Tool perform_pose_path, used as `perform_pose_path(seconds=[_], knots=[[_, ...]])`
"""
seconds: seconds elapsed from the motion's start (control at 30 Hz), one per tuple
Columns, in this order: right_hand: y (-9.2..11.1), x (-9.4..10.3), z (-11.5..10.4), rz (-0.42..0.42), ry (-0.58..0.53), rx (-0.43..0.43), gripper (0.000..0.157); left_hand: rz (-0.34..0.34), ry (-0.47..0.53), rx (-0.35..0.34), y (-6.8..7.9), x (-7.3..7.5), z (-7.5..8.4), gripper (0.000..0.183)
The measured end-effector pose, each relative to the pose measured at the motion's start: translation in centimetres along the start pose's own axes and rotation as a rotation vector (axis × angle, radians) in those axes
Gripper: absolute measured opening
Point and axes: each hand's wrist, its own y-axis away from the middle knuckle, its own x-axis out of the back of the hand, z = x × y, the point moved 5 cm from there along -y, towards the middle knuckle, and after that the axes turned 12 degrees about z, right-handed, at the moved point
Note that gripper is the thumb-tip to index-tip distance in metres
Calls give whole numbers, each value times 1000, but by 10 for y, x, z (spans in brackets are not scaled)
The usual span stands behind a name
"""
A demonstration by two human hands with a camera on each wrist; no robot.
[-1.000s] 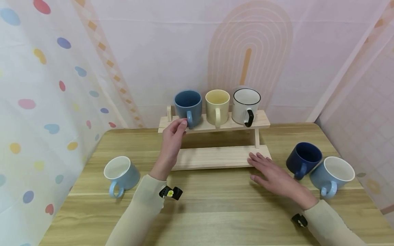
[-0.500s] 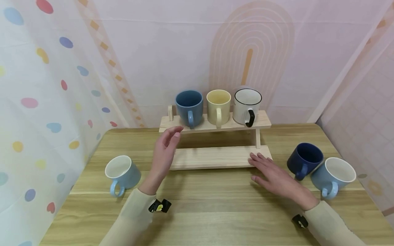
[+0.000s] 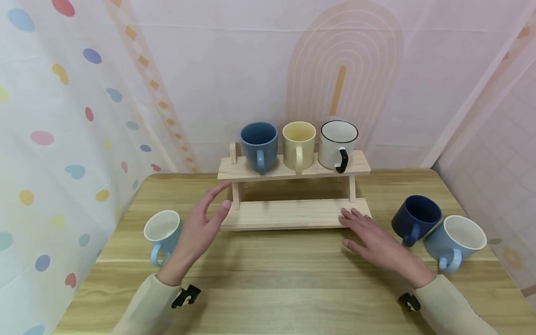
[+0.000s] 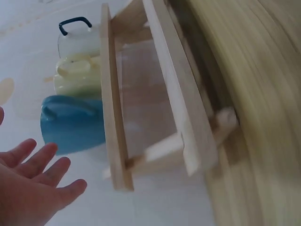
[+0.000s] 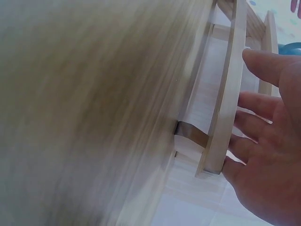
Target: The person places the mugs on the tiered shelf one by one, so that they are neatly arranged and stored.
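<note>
A two-tier wooden rack (image 3: 293, 215) stands at the back of the table. On its upper shelf, left to right, are a blue mug (image 3: 258, 151), a pale yellow mug (image 3: 293, 156) and a white mug (image 3: 331, 156) with a black rim and handle. My left hand (image 3: 197, 232), thumb and fingers apart and holding nothing, hovers in front of the rack's left end. It partly hides a light blue mug (image 3: 165, 232) on the table. My right hand (image 3: 374, 242) rests its straight fingertips on the right end of the lower shelf, as the right wrist view also shows.
On the right of the table, a dark navy mug (image 3: 412, 221) stands beside another light blue mug (image 3: 454, 239) with a white inside. A patterned curtain (image 3: 234, 70) hangs behind the wooden table (image 3: 289, 288).
My left hand has let go of the blue mug's handle and drawn back down and to the left, its fingers spreading. My right hand stays on the lower shelf.
</note>
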Motion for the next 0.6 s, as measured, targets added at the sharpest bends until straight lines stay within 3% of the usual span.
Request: perform_pose_path(seconds=[0.3,0.6], knots=[[0,2,-1,-6,-7,-10,57,52,-162,-220,2,28,6,50],[0,1,-1,-9,-12,-11,57,28,-252,-308,18,51,-12,54]])
